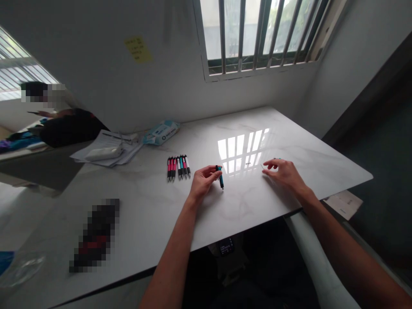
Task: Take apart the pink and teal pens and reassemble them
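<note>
My left hand (205, 180) pinches a teal and black pen barrel (220, 178) between thumb and fingers, tilted just above the table. Off to the right, my right hand (283, 172) has its thumb and forefinger close together at a thin, pale sliver (262, 167), too small to name. A bit of teal shows behind that hand's knuckles. Between the hands lies a tiny dark part (247, 163) on the white tabletop. Left of my left hand, several click pens (179, 167) in red, teal and white with black grips lie in a row.
A pack of wipes (162, 132) and loose papers (107, 148) lie along the wall. A blurred-out dark object (95, 238) is on the table's left part, near clear plastic (25, 268). Another person (69, 120) is at the far left. The table's right corner (370, 176) juts out.
</note>
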`<state>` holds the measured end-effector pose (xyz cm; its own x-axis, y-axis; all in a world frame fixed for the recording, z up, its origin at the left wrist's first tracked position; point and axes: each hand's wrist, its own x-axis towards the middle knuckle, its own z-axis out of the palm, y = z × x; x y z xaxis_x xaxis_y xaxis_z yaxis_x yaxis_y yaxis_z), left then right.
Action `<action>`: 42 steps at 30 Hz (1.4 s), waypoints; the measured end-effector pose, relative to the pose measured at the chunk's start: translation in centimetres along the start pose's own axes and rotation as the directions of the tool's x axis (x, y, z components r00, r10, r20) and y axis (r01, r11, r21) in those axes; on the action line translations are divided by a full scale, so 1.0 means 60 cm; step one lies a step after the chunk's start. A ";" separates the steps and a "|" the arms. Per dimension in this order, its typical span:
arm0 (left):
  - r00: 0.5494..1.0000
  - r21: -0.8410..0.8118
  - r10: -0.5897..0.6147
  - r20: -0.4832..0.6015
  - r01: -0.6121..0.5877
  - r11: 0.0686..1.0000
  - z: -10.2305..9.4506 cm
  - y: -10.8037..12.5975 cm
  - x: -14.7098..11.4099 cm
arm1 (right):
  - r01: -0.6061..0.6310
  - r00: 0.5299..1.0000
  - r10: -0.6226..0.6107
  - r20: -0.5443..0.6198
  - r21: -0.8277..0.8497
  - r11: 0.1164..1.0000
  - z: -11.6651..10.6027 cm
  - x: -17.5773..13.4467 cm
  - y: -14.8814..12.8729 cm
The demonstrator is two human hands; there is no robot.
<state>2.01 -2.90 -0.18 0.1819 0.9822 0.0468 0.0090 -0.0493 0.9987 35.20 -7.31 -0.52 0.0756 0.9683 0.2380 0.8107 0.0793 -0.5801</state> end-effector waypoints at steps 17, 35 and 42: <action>0.999 -0.005 -0.034 0.003 0.034 0.999 0.002 0.004 -0.005 | 0.095 0.989 -0.140 0.047 0.521 0.848 0.029 0.045 -0.132; 0.999 0.023 -0.020 0.030 0.020 1.000 0.004 0.003 -0.007 | 0.273 0.944 -0.331 0.012 0.534 0.800 0.085 0.046 -0.187; 0.998 0.039 -0.030 0.063 0.027 0.999 0.005 0.003 -0.010 | 0.278 0.929 -0.364 0.066 0.523 0.806 0.079 0.050 -0.190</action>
<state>2.18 -3.52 -0.03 0.2436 0.9697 0.0160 0.0521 -0.0296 0.9982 23.43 -4.16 3.13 -0.2636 0.8864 0.3806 0.3706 0.4573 -0.8084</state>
